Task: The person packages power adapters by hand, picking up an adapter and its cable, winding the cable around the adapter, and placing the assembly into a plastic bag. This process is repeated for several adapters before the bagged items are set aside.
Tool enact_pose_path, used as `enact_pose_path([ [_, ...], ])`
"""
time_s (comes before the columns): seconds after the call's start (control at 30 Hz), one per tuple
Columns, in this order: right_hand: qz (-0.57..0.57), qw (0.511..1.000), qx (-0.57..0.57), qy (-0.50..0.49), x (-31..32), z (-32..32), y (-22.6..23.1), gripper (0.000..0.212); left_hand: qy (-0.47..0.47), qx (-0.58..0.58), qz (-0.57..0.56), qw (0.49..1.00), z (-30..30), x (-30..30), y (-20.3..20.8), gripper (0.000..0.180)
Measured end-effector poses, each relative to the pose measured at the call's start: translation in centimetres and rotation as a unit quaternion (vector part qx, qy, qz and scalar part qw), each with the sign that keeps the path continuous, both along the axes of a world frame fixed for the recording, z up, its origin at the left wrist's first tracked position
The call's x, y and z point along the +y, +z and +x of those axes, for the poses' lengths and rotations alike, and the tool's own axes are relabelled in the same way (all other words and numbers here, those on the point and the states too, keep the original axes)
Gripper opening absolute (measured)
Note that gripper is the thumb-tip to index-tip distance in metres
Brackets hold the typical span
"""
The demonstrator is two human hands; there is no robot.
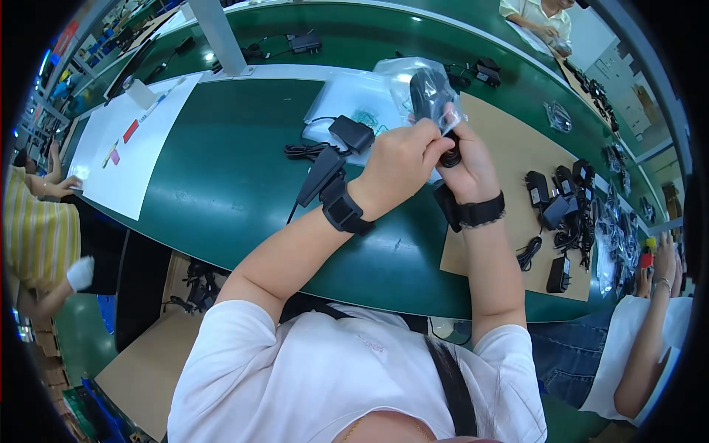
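Note:
A clear plastic bag (399,71) with a black power adapter (424,92) inside is held up in front of me. The adapter's coiled black cable (451,153) shows at the near end of the bag. My left hand (399,164) is closed, its fingers pinching at the bag beside the cable. My right hand (476,166) is closed round the other side of the bag, thumb up. Close by my left hand, another black adapter (351,134) with a coiled cord lies on a stack of clear bags (319,114). Both wrists wear black straps.
Several adapters (559,210) lie on brown cardboard (480,125) at right, next to bagged adapters (617,236). White paper (140,166) with a bottle (139,94) is at left. A metal post (219,37) rises beyond. Co-workers sit left, right and far right.

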State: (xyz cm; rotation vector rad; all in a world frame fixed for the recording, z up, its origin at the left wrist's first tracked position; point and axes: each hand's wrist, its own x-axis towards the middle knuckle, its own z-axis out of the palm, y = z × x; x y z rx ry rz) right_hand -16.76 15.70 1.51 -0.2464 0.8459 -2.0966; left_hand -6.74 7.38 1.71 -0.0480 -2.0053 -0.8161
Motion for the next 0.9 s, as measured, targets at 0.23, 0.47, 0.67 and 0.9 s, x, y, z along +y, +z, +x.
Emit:
enact_pose_path([
  [0.23, 0.146, 0.754, 0.567, -0.298, -0.1, 2.9, -3.5, 0.035, 0.01, 0.116, 0.002, 0.993, 0.9, 0.4, 0.7, 0.01],
  [0.47, 0.201, 0.82, 0.523, -0.114, -0.9, 2.1, -0.3, 0.032, -0.037, -0.025, 0.07, 0.997, 2.1, 1.6, 0.5, 0.012],
  [0.67, 0.128, 0.9, 0.387, -0.153, -1.9, 1.6, -1.2, 0.023, -0.113, -0.194, 0.168, 0.96, 3.0, 1.1, 2.8, 0.026],
  [0.9, 0.177, 0.871, 0.456, 0.043, -1.6, 3.1, 1.9, 0.035, -0.157, -0.295, 0.26, 0.906, -0.1, -10.8, 3.8, 0.051],
])
